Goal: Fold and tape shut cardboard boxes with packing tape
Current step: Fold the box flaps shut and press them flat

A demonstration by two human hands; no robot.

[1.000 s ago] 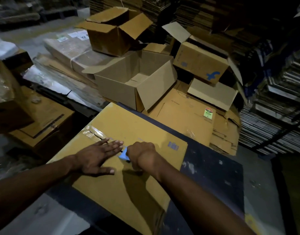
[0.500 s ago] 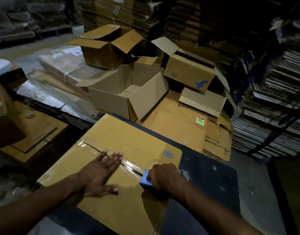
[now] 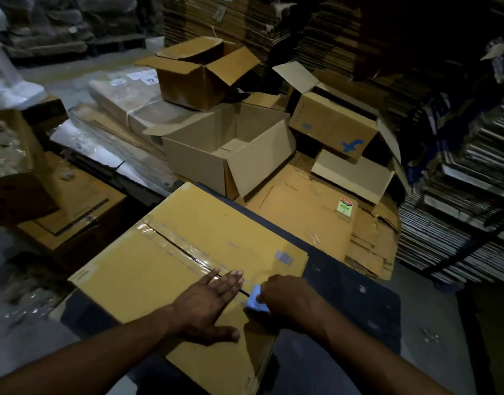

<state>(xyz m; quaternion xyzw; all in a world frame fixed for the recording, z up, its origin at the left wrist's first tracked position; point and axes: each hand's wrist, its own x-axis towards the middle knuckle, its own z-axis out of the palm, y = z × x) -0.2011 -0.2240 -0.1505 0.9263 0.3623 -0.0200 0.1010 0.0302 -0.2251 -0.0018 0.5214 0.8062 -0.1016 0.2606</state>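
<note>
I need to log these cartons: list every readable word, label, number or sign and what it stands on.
No text can be read for certain.
Blue logo mark, no words: side of closed box.
Green and red sticker on flattened cardboard: blurred.
Blue barcode print on box being taped: unreadable.
White labels on wrapped bundle: too small.

— What's that flat yellow-brown cardboard box [image 3: 171, 269] like under your palm?
— Matt, smooth paperboard. Along its seam you have a strip of clear glossy packing tape [image 3: 185, 249], shiny and slightly wrinkled.
— And the small light-blue tool [image 3: 255, 300]?
— It looks like smooth plastic to you. The dark table top [image 3: 347, 295] beneath is dull and scuffed.
</note>
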